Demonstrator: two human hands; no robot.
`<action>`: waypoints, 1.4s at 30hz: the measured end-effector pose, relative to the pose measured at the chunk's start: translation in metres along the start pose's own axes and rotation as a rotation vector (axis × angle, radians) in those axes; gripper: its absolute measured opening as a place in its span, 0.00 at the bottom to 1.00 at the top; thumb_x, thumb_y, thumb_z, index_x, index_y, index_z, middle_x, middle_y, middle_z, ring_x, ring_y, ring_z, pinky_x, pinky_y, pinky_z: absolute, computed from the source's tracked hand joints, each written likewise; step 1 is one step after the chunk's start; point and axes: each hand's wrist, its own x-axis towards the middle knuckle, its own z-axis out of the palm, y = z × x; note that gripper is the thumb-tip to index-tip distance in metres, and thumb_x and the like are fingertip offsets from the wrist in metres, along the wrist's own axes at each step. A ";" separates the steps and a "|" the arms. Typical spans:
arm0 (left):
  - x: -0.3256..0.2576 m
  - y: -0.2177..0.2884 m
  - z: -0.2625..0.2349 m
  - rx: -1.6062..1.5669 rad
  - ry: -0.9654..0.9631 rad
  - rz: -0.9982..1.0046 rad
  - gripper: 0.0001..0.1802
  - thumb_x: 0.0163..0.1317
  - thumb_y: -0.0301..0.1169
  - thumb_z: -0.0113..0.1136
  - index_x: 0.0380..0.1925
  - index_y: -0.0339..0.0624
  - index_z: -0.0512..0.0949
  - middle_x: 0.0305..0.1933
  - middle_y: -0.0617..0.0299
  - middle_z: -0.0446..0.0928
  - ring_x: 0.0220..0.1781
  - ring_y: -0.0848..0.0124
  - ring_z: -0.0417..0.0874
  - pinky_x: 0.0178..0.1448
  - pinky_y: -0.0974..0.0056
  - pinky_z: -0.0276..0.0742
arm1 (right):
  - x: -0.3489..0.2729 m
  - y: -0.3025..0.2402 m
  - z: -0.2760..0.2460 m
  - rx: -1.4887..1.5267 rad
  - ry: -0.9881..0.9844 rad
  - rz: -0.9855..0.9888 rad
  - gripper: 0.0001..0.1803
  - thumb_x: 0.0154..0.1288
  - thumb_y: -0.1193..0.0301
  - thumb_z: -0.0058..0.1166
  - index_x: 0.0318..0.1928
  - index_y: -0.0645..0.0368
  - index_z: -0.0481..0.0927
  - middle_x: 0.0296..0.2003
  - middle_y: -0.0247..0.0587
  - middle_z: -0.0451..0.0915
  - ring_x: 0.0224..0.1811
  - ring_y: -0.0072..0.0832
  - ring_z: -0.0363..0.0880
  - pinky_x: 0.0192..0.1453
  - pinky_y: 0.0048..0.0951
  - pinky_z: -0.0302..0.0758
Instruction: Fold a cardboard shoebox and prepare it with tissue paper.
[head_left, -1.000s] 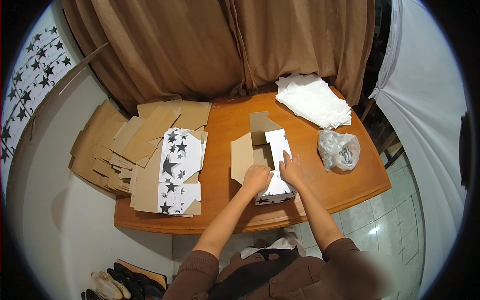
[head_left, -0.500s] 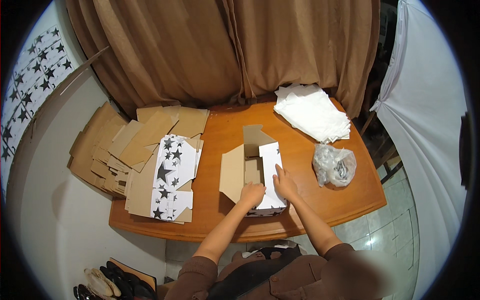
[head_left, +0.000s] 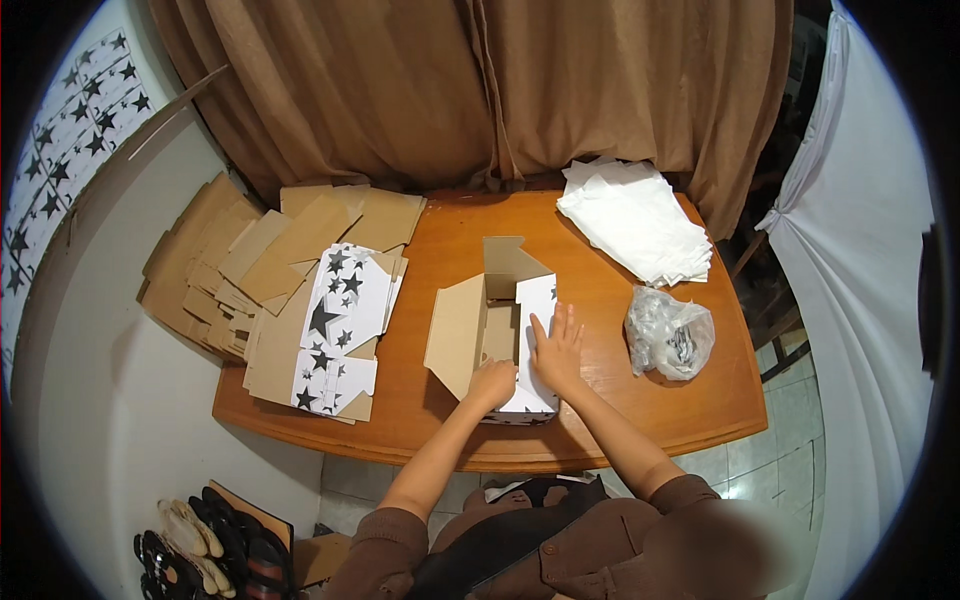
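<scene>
One box (head_left: 503, 325) (opening upward) runs lengthwise, near to far.

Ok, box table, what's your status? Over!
Left hand at near end of open box. Right hand spread on its white side. Plastic bag off to the right, not touching box.

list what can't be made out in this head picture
All in the head view:
Box: part of its near inside, hidden by the left hand.
Plastic bag: exact contents, obscured by its crumples.
White sheets: how many, edges too fine to count.
Shoes: lowest ones, cut off by the lower edge.
</scene>
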 end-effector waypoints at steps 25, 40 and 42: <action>-0.001 0.022 -0.023 0.044 0.256 0.059 0.14 0.62 0.40 0.49 0.31 0.45 0.81 0.52 0.65 0.73 0.67 0.54 0.56 0.66 0.31 0.31 | 0.015 0.055 -0.003 0.673 -0.130 0.072 0.21 0.67 0.70 0.37 0.60 0.58 0.63 0.61 0.75 0.49 0.61 0.65 0.56 0.62 0.46 0.61; 0.012 0.040 -0.006 0.110 0.403 0.011 0.13 0.60 0.32 0.50 0.40 0.34 0.74 0.54 0.54 0.65 0.63 0.57 0.58 0.67 0.43 0.40 | 0.012 0.054 -0.006 0.662 -0.171 0.013 0.23 0.66 0.67 0.40 0.61 0.56 0.64 0.63 0.73 0.47 0.66 0.64 0.44 0.68 0.50 0.48; 0.020 0.042 -0.009 0.085 0.512 0.015 0.17 0.59 0.32 0.51 0.46 0.35 0.71 0.56 0.53 0.64 0.64 0.57 0.58 0.67 0.43 0.41 | 0.013 0.047 -0.014 0.513 -0.171 0.007 0.24 0.65 0.65 0.41 0.61 0.55 0.64 0.63 0.72 0.47 0.67 0.64 0.41 0.68 0.53 0.45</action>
